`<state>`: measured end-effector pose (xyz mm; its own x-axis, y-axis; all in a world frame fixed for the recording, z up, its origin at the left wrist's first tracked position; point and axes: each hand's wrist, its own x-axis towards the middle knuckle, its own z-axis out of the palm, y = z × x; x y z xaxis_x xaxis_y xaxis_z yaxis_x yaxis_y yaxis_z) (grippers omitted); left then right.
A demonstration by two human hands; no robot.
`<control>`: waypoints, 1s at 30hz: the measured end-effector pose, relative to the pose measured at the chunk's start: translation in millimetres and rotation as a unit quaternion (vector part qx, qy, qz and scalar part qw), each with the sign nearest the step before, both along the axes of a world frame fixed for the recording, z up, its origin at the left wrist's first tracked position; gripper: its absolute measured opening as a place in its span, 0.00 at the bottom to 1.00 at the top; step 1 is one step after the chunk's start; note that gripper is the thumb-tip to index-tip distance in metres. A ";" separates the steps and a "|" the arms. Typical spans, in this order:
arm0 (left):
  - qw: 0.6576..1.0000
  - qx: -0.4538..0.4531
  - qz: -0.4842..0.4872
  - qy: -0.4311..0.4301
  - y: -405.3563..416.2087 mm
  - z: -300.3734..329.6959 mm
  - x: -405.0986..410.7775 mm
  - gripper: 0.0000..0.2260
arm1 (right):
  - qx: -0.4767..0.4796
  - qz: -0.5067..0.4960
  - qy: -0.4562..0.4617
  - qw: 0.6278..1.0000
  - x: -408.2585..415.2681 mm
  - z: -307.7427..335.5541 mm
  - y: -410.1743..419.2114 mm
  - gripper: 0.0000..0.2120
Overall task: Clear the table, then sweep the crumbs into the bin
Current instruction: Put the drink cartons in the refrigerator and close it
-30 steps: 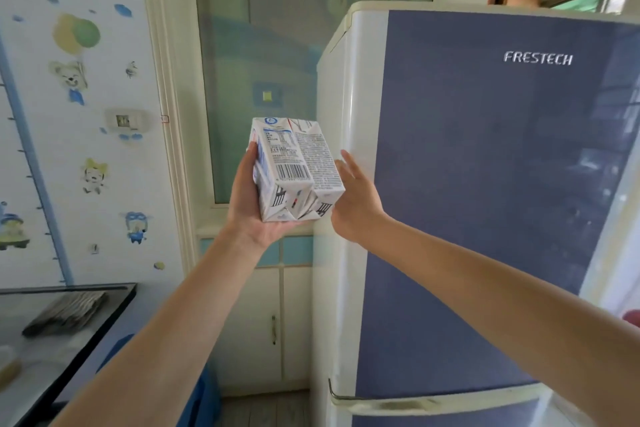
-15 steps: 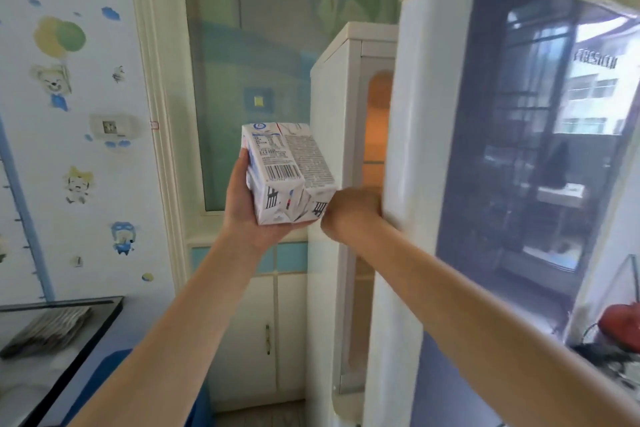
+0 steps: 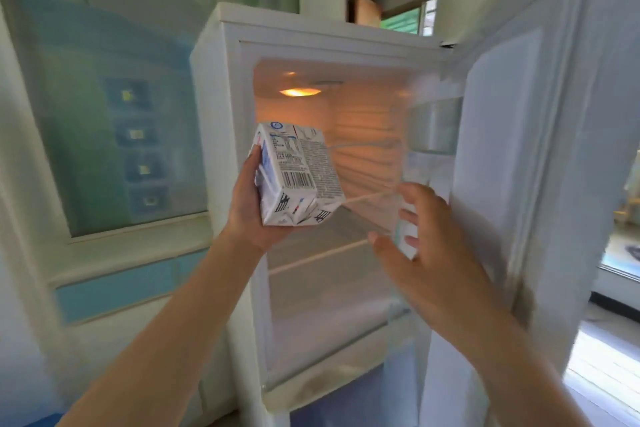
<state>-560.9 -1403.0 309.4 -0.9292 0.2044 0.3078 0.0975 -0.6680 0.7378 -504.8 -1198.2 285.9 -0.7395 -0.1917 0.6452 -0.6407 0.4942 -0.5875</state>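
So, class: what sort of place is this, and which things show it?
Probably a home kitchen: a white fridge with its door open, lit inside, and a white printed drink carton in the left hand.

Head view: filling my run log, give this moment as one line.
stage: stowing carton | left hand: holds carton | right hand: free, open | fridge: door open, light on

The left hand grips a white carton, tilted, in front of the open fridge. The right hand hangs with fingers spread and holding nothing, just beside the swung-out door. Inside, a lamp glows above bare wire shelves.
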 end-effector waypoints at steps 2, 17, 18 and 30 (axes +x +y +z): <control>1.000 0.000 -0.028 0.000 17.8 -3.5 -12.8 0.30 | -0.016 -0.024 -0.011 1.000 6.2 0.3 20.5 0.23; 0.987 -0.016 -0.161 -0.021 122.5 -11.1 -68.9 0.23 | -0.149 -0.264 -0.003 0.953 -9.6 4.3 169.1 0.14; 0.986 -0.010 -0.166 -0.022 126.2 -12.0 -73.2 0.23 | -0.150 -0.287 0.002 0.946 -12.7 5.1 178.5 0.13; 0.995 -0.087 0.052 -0.012 112.1 -5.7 -131.1 0.17 | -0.160 0.151 -0.218 0.951 -148.0 7.9 78.2 0.09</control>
<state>-692.1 -1290.9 303.7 -0.9546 0.1552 0.2544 0.1408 -0.5174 0.8440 -652.8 -1120.0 293.8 -0.8924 -0.2837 0.3510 -0.3862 0.0777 -0.9191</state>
